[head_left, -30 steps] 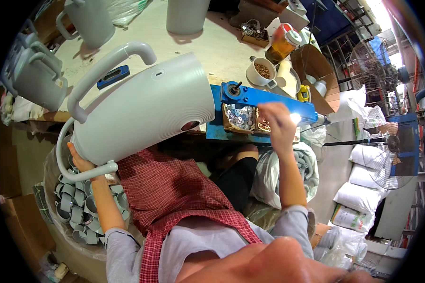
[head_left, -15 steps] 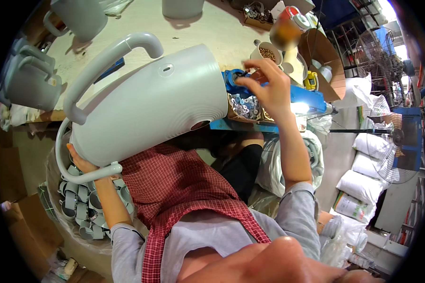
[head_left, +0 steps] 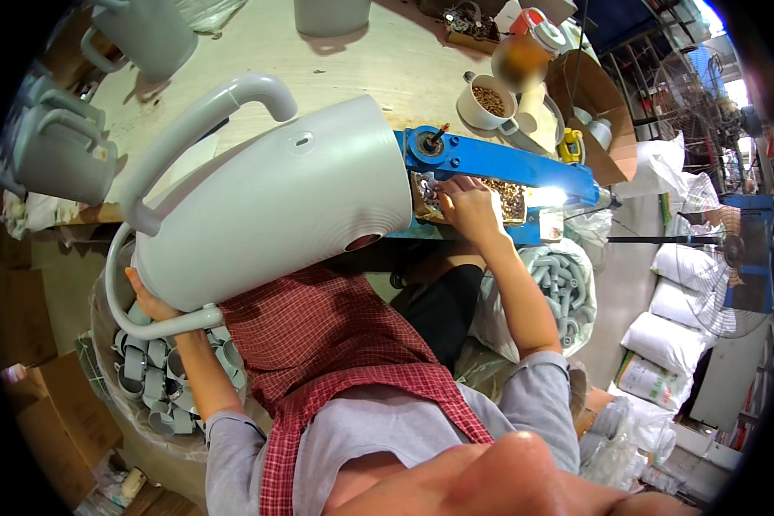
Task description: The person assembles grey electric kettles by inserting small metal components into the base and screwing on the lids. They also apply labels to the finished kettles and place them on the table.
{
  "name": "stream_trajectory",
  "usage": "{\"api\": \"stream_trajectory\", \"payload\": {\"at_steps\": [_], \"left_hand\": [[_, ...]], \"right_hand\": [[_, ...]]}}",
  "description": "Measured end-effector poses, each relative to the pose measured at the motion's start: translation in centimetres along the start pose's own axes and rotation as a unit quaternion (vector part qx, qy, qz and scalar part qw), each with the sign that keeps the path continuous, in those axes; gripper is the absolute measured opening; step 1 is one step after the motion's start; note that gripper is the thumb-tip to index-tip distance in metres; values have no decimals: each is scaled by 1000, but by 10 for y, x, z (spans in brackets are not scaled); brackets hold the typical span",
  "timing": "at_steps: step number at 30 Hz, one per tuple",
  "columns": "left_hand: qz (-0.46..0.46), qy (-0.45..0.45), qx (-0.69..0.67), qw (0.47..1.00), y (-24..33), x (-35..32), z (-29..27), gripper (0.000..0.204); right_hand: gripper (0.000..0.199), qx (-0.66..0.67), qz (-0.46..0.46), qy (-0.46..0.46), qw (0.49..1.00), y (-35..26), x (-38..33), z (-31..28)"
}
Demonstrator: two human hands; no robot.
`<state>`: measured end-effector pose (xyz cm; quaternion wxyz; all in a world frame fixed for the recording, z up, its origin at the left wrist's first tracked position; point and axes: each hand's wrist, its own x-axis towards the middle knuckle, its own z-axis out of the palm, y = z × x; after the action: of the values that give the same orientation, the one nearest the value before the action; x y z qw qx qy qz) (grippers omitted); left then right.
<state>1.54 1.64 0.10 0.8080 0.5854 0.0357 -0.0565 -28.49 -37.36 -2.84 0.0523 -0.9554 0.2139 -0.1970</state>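
A large grey plastic pitcher body (head_left: 275, 198) with a long curved handle (head_left: 138, 172) lies tilted across my lap and the bench edge. My left hand (head_left: 153, 299) is closed around its narrow lower-left end, with the fingers partly hidden behind it. The wide right end meets a blue machine arm (head_left: 525, 163); how far the arm reaches inside is hidden. My right hand (head_left: 473, 211) dips with bent fingers into a small tray of metal washers (head_left: 427, 193) below that arm. The fingertips are pressed together, and anything between them is hidden.
Brass-coloured rivets fill another compartment (head_left: 512, 202) and a white cup (head_left: 488, 101). More grey pitchers (head_left: 64, 155) stand at the left. A bag of curved grey handles (head_left: 563, 292) is at the right, a bag of grey parts (head_left: 159, 378) at lower left.
My right hand has come down from above the blue machine arm's end into the washer tray. The pitcher body has shifted slightly down, and my left hand keeps its hold.
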Motion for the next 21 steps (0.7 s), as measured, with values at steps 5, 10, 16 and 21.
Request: {"api": "stream_trajectory", "payload": {"at_steps": [5,10,16,21], "left_hand": [[16,-1,57,998,-7,0,7,52],[7,18,71,997,-12,4,8,56],[25,33,59,997,-15,6,5,57],[23,0,76,997,-11,5,19,58]], "right_hand": [[11,76,51,14,996,3,-8,-4],[9,53,53,43,996,13,-20,-20],[17,180,-20,240,954,-53,31,-105],[17,143,-119,287,940,-57,84,-108]]}}
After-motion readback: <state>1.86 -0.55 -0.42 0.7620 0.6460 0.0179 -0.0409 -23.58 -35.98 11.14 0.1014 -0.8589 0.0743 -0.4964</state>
